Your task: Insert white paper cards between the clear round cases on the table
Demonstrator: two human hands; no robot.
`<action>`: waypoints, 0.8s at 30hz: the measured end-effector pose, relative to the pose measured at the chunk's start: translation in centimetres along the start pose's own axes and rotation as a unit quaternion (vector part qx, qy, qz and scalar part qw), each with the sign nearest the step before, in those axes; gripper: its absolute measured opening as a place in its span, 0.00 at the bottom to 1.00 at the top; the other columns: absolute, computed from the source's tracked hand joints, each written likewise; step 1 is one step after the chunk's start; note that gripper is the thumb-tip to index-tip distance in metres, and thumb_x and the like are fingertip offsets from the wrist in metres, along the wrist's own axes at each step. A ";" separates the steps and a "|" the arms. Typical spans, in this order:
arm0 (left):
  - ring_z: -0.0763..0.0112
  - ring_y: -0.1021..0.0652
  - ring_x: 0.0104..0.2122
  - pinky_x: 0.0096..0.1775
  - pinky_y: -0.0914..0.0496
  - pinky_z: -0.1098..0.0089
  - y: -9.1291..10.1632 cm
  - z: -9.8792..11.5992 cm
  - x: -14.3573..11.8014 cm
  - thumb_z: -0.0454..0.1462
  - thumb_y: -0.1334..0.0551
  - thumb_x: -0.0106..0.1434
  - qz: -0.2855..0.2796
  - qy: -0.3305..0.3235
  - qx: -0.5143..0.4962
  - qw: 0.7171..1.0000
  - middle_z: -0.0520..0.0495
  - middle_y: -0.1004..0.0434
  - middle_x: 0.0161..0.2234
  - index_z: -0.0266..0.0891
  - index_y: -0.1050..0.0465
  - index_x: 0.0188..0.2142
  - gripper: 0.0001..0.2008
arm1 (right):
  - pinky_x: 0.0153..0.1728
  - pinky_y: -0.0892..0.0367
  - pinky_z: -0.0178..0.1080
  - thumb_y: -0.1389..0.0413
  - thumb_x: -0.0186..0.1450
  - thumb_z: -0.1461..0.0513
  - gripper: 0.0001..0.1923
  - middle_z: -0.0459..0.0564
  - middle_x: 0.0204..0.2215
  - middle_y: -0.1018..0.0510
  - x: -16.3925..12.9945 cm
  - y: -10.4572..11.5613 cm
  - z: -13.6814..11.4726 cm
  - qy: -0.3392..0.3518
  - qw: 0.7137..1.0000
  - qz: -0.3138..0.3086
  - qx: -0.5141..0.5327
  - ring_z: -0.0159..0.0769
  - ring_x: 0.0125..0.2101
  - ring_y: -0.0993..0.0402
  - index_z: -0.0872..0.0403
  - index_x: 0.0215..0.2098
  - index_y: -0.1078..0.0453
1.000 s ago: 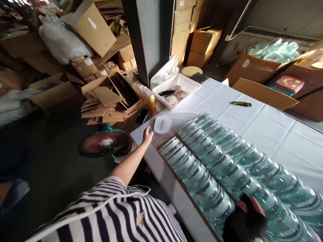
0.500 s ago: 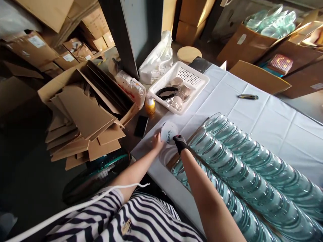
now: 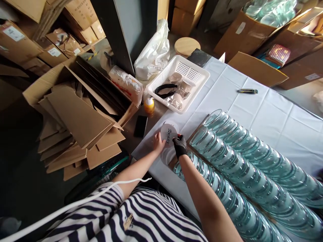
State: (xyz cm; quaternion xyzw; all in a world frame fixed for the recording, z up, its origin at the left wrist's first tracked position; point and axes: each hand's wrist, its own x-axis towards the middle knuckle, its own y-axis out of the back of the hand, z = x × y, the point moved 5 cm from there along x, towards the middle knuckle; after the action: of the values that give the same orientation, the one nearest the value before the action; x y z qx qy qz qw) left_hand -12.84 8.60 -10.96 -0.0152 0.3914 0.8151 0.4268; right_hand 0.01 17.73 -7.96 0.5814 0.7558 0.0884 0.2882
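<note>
Between my hands is a round pale disc with dark lettering [image 3: 169, 135], tilted above the near corner of the table. My left hand [image 3: 158, 144], bare, pinches its left edge. On its right edge, my right hand [image 3: 180, 145] grips it, wearing a dark fingerless glove. Other pale round pieces [image 3: 167, 156] lie partly hidden just beneath the disc and my hands. Beside my right forearm, long rows of nested clear glass vessels [image 3: 242, 168] lie on their sides across the table.
A white plastic basket [image 3: 185, 108] holds wrapped pieces and a black band. Next to it are a yellow bottle [image 3: 149, 106] and a dark phone [image 3: 140, 126]. A utility knife [image 3: 247, 91] lies on the white tablecloth. A carton of flattened cardboard [image 3: 75, 114] stands at left.
The disc has tilted, so its face now looks darker and its lettering sits differently. Both hands keep hold of its edges. The camera view has shifted slightly.
</note>
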 end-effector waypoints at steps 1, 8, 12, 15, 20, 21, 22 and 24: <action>0.44 0.36 0.63 0.62 0.41 0.51 0.0 -0.1 0.1 0.34 0.39 0.60 -0.002 -0.003 -0.008 1.000 0.26 0.39 0.63 0.27 0.41 0.64 0.33 | 0.43 0.29 0.42 0.48 0.54 0.56 0.23 0.53 0.41 0.22 -0.6 -0.2 -0.5 0.009 1.000 0.004 0.008 0.37 0.38 0.26 0.54 0.47 0.34; 0.53 0.36 0.63 0.63 0.42 0.57 0.1 -0.8 0.7 0.35 0.39 0.60 -0.005 -0.007 -0.065 0.998 0.32 0.38 0.62 0.34 0.41 0.64 0.32 | 0.50 0.33 0.44 0.49 0.53 0.58 0.23 0.54 0.43 0.24 -1.9 -0.4 -3.1 0.036 0.999 0.034 -0.018 0.40 0.43 0.29 0.54 0.47 0.33; 0.51 0.35 0.62 0.62 0.41 0.56 0.2 -1.0 0.7 0.35 0.37 0.60 0.003 -0.012 -0.087 0.996 0.31 0.36 0.60 0.32 0.39 0.62 0.31 | 0.51 0.35 0.45 0.49 0.54 0.57 0.20 0.55 0.45 0.25 -1.4 0.7 -3.9 0.023 0.996 0.056 -0.061 0.43 0.46 0.30 0.54 0.44 0.31; 0.53 0.33 0.60 0.61 0.39 0.58 0.3 -0.8 0.6 0.36 0.39 0.63 0.000 -0.021 -0.098 0.995 0.30 0.35 0.58 0.29 0.39 0.62 0.29 | 0.55 0.38 0.46 0.49 0.55 0.59 0.18 0.56 0.47 0.26 -1.8 0.9 -5.9 0.089 0.984 0.053 -0.144 0.45 0.50 0.33 0.54 0.43 0.29; 0.52 0.35 0.61 0.62 0.43 0.59 1.1 -0.4 0.0 0.37 0.40 0.65 0.017 -0.035 -0.122 0.992 0.28 0.36 0.59 0.26 0.38 0.61 0.27 | 0.48 0.34 0.43 0.49 0.59 0.58 0.17 0.56 0.45 0.26 -1.9 1.1 -7.0 0.034 0.982 0.006 -0.185 0.42 0.43 0.30 0.56 0.44 0.30; 0.51 0.36 0.62 0.62 0.44 0.59 1.3 -0.3 0.0 0.36 0.40 0.65 0.017 -0.035 -0.125 0.991 0.27 0.37 0.59 0.25 0.38 0.60 0.27 | 0.49 0.35 0.43 0.48 0.59 0.58 0.17 0.57 0.45 0.26 -1.7 1.3 -7.1 0.027 0.980 0.001 -0.197 0.43 0.44 0.30 0.56 0.44 0.29; 0.51 0.37 0.62 0.62 0.45 0.60 1.3 -0.3 0.0 0.36 0.40 0.65 0.015 -0.035 -0.128 0.991 0.26 0.37 0.60 0.23 0.38 0.60 0.27 | 0.49 0.35 0.43 0.47 0.59 0.58 0.16 0.57 0.46 0.26 -1.4 1.6 -7.3 0.021 0.977 -0.004 -0.213 0.43 0.44 0.30 0.55 0.43 0.29; 0.51 0.39 0.64 0.63 0.46 0.60 1.4 -0.1 0.0 0.35 0.39 0.64 0.007 -0.035 -0.131 0.991 0.26 0.37 0.60 0.23 0.38 0.60 0.27 | 0.48 0.36 0.42 0.45 0.58 0.58 0.14 0.57 0.45 0.25 -0.8 2.1 -7.5 0.009 0.971 -0.015 -0.237 0.43 0.45 0.30 0.55 0.41 0.28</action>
State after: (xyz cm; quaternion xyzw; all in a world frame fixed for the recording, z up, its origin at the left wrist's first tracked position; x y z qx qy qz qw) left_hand -13.85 8.04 -10.16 -0.0396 0.2664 0.8623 0.4288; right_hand -2.18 19.11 -0.57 0.4842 0.7244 0.2659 0.4125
